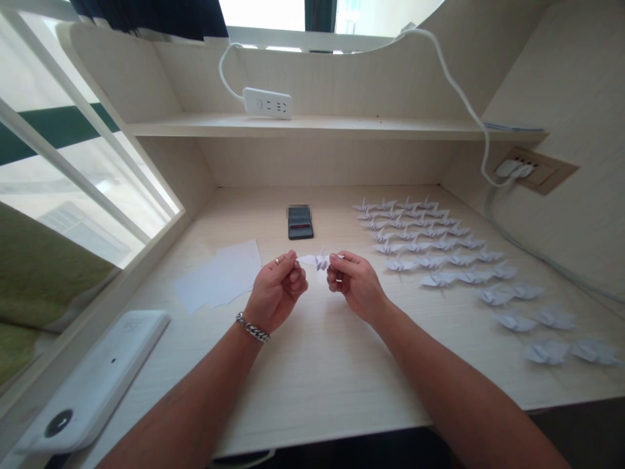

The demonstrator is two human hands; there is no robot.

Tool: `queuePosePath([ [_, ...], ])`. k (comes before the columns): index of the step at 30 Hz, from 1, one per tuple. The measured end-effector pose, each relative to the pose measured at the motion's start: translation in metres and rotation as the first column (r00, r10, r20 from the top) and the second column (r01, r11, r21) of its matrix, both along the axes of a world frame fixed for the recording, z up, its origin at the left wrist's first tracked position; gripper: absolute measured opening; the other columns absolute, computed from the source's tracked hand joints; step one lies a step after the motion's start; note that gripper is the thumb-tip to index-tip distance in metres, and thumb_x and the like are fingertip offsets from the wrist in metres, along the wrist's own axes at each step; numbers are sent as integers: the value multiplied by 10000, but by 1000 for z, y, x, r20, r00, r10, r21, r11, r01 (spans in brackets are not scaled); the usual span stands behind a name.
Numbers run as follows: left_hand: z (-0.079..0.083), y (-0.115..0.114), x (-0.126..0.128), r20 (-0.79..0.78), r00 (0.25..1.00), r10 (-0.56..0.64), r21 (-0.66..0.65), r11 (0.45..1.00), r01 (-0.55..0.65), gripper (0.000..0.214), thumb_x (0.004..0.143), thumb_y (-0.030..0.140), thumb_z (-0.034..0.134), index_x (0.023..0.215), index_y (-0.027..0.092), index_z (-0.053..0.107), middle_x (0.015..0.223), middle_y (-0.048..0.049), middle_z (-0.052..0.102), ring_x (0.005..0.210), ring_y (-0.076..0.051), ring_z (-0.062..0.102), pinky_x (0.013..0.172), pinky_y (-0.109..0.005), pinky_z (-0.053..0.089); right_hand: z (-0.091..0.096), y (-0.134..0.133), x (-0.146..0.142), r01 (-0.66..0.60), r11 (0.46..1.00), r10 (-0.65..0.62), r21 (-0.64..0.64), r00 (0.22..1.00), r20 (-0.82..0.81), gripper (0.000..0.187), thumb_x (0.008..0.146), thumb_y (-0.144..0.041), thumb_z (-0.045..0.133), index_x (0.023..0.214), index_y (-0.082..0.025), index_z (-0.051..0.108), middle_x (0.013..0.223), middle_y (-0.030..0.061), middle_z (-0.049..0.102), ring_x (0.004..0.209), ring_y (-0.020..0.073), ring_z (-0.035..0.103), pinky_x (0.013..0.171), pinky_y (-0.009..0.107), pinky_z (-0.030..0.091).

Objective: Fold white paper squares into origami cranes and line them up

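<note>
- My left hand (278, 286) pinches one pointed end of a folded white paper crane (321, 262) between thumb and fingers, the other fingers curled in; a ring and a chain bracelet (252, 327) sit on this side.
- My right hand (359, 281) grips the crane's other end, thumb against curled fingers; the crane spans the gap between my two hands, above the middle of the desk (317, 384).
- Just beyond the crane lies a dark phone-like object (299, 228); its upper part is blurred.
- Beside my left hand, loose white sheets (222, 273) overlap; nearer to me, at the desk's left edge, lies a long white device (97, 378).
- To the right, finished cranes (430, 244) stand in rows; the nearest are more widely spaced.
</note>
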State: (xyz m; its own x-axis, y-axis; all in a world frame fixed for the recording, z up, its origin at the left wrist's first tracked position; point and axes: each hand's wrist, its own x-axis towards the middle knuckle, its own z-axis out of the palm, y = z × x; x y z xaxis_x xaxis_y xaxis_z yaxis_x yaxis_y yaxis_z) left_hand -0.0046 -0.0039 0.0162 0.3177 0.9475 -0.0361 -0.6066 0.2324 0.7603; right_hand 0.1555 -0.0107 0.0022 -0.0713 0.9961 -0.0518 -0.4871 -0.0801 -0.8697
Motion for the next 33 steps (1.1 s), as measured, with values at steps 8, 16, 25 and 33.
queuePosePath([
  [8,-4,5,-4,-174,977,126,53,992,-119,317,787,435,685,709,155,559,525,42,485,467,-70,417,454,-196,324,-3,1,3,40,999,-41,16,996,76,288,716,-371,728,614,-175,544,549,-28,531,495,89,443,449,217,321],
  [16,-13,3,1,-472,871,140,193,980,-53,294,705,370,763,668,144,579,508,25,529,461,-74,434,467,-211,322,-7,4,4,-9,999,3,40,989,145,284,729,-388,706,610,-173,564,583,-9,578,521,98,474,481,225,346],
  [25,-13,5,1,-522,807,274,223,958,-181,295,709,382,753,679,142,585,524,18,562,442,-72,443,451,-212,329,-8,4,10,226,940,-319,254,845,429,276,813,-383,622,617,-194,574,601,1,586,528,121,485,520,265,376],
  [33,-9,2,2,-574,758,309,255,948,-193,312,707,403,746,677,128,600,534,6,585,453,-79,470,454,-214,347,-7,-11,-2,36,807,-513,590,538,669,188,800,-392,673,845,-215,631,745,19,644,612,142,550,622,279,437],
])
